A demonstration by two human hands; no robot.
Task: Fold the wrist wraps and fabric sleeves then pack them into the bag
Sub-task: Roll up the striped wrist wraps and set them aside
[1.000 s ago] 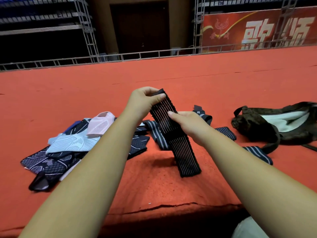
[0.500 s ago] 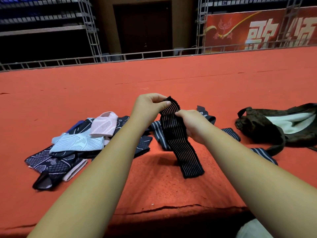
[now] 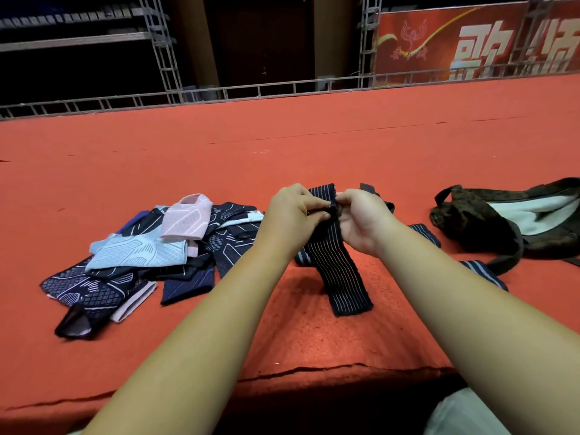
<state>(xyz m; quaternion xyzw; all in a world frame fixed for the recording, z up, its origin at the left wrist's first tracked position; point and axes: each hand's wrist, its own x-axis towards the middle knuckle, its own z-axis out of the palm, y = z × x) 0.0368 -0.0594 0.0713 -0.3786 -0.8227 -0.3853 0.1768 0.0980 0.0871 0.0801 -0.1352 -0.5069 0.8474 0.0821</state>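
A black wrist wrap with thin pale stripes (image 3: 340, 274) hangs from both my hands, its lower end resting on the red carpet. My left hand (image 3: 293, 213) and my right hand (image 3: 361, 215) pinch its folded upper end between them, fingertips almost touching. A pile of fabric sleeves (image 3: 141, 255), dark patterned, light blue and pink, lies to the left. More striped wraps (image 3: 423, 232) lie behind and to the right of my hands. The dark bag (image 3: 489, 224) lies open at the right with a pale lining showing.
The red carpet (image 3: 282, 146) stretches far back to a metal rail (image 3: 219, 92). Its front edge (image 3: 314, 372) drops off just below my forearms. A bag strap (image 3: 508, 255) trails toward the nearest striped wrap.
The wrap's upper end has been folded down and my hands have come together over it. The hanging part has grown shorter.
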